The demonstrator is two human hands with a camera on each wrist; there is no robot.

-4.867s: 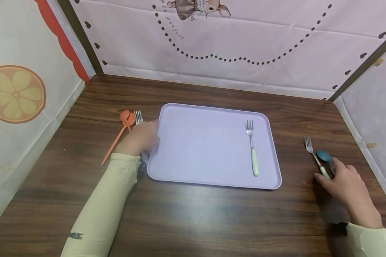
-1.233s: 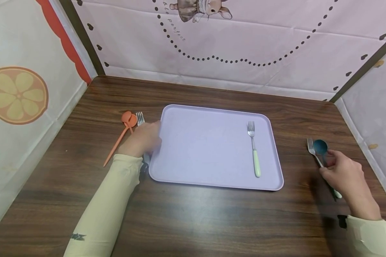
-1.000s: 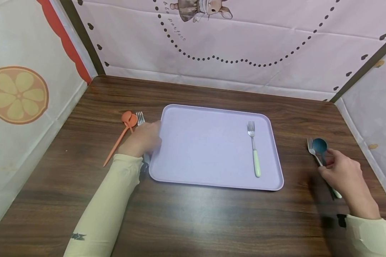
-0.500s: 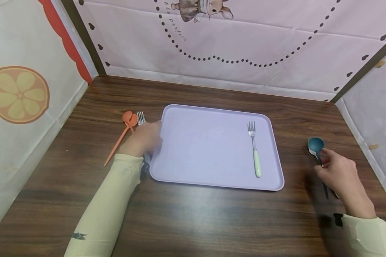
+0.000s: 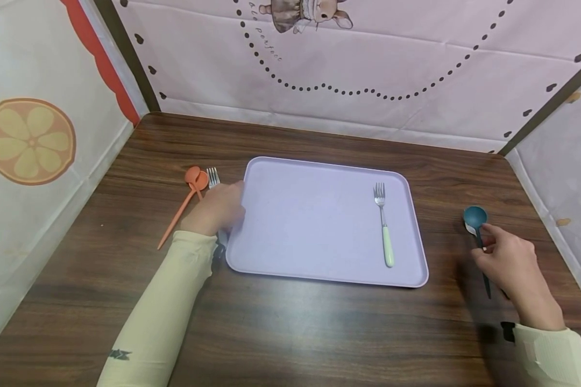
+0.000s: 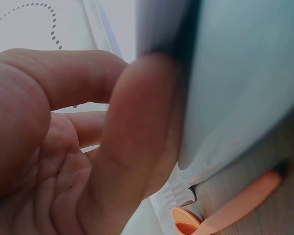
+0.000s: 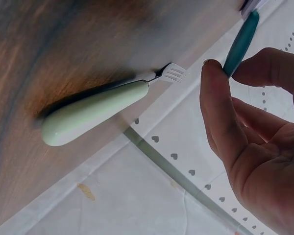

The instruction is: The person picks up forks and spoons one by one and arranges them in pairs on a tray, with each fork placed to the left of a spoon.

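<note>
My right hand pinches the thin handle of a dark teal spoon between thumb and fingertips. Its bowl hides most of the fork lying below, whose pale green handle shows plainly in the right wrist view. On the left, my left hand pinches the left rim of the lavender tray, its fingertips blurred in the head view. Partly under that hand lies another fork; two orange spoons cross just left of it.
On the tray's right side lies a fork with a light green handle. Printed cloth walls stand behind and on both sides of the brown wooden table.
My right hand, earlier over the teal spoon lying right of the fork, now grips it and has shifted it left over the fork. My left hand stays at the tray's rim.
</note>
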